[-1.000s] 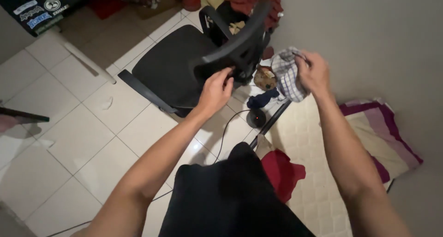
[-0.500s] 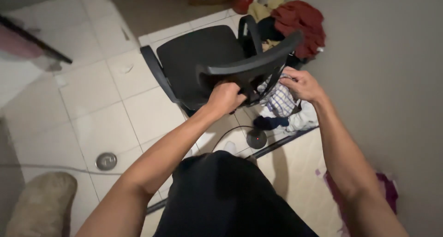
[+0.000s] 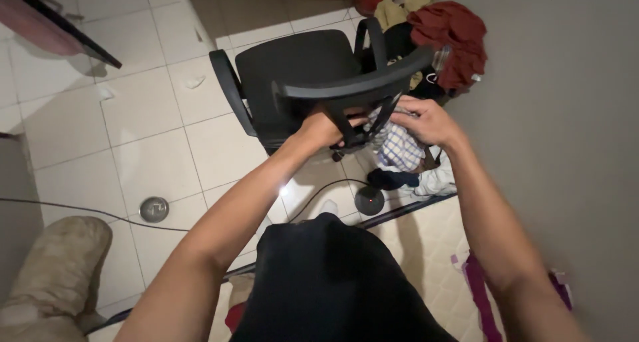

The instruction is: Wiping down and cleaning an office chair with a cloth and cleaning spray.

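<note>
Gripping chair backrest [image 3: 353,89]: left hand [image 3: 324,127]; right hand [image 3: 426,121] clutches checked cloth [image 3: 398,149] near wall [image 3: 546,115].

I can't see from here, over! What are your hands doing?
Left hand on chair backrest. Right hand gripping checked cloth. Clothes pile behind chair.

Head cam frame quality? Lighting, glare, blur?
Head view: dim, warm indoor light; a glare spot on the floor tile beside the left forearm; the chair and both hands read sharp enough; corners darken, and the wide lens bends the tile lines.
</note>
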